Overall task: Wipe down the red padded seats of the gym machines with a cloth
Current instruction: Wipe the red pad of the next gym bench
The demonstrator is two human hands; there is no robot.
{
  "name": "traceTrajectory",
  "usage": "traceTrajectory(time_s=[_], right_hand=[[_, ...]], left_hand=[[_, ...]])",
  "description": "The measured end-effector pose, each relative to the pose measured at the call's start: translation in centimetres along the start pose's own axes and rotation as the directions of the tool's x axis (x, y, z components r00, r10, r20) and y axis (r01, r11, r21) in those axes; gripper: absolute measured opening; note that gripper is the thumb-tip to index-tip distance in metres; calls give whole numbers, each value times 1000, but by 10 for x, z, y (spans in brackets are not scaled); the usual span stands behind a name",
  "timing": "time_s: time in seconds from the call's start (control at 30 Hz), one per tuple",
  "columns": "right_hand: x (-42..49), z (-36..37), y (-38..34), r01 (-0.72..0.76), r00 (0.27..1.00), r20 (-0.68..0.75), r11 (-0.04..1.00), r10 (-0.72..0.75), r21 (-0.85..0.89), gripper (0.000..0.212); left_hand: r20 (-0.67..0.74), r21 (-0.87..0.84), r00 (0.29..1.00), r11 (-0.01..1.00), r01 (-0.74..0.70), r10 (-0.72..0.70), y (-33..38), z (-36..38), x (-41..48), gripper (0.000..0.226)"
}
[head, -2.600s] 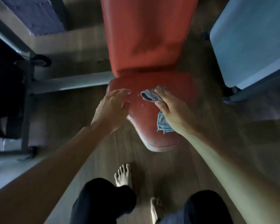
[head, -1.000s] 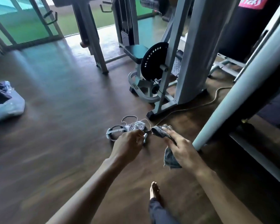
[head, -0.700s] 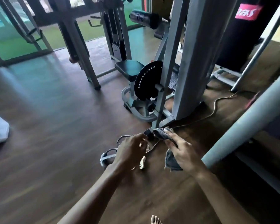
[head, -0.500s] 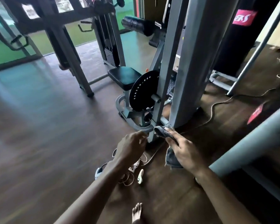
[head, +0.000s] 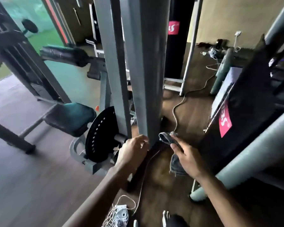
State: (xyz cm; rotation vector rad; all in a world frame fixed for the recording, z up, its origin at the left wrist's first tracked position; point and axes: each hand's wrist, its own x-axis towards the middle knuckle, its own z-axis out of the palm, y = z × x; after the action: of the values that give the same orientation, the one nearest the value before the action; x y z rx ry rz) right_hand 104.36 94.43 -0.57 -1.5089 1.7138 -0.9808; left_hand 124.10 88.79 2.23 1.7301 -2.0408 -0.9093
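Grips the frayed grey-blue cloth in the right hand, just right of the foot of the tall grey steel post. Drapes one end over the forefinger, appears to pin it there with the thumb, and lets the rest hang below the palm.

Carries the left hand in front of the same post, at its left edge, with fingers loosely curled and tips close to the steel corner (touching or only near, cannot tell through the blur). Shows nothing held there.

Finds no red padded seat anywhere around the post. Offers only a dark padded seat to the post's left, beyond the black perforated round plate, long axis running away from the post toward the left. Sits nearer the empty left hand than the cloth hand.

Puts the post squarely between cloth and that pad. Calls, most likely, for walking on past the post to a red pad rather than reaching across.

Leaves a pale cord trailing over the floor right of the post, ending close by the cloth's upper end. Looks a likely snag for feet.
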Motion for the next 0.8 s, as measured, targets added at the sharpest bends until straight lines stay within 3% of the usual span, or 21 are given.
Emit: traceTrajectory(time_s=[0.1, 0.27, 0.4, 0.5, 0.63, 0.8], right_hand=[[47, -20, 24, -43, 995, -89, 999, 43, 0, 42], [137, -64, 63, -135, 965, -224, 991, 134, 8, 32], [214, -106, 84, -221, 926, -313, 975, 212, 7, 26], [277, -134, 103, -239, 915, -325, 970, 240, 41, 33], [349, -169, 122, -266, 897, -353, 962, 267, 53, 41], [445, -207, 152, -353, 848, -395, 933, 353, 73, 43]], left_hand=[[48, -45, 997, 997, -57, 59, 21, 12, 70, 38], [133, -49, 985, 994, -102, 108, 73, 43, 193, 34], [178, -36, 972, 988, -147, 151, 126, 61, 290, 44], [174, 23, 963, 977, -214, 207, 158, 72, 358, 29], [197, -95, 947, 966, -240, 254, 185, 92, 438, 22], [178, -123, 955, 968, -219, 239, 218, 116, 543, 17]])
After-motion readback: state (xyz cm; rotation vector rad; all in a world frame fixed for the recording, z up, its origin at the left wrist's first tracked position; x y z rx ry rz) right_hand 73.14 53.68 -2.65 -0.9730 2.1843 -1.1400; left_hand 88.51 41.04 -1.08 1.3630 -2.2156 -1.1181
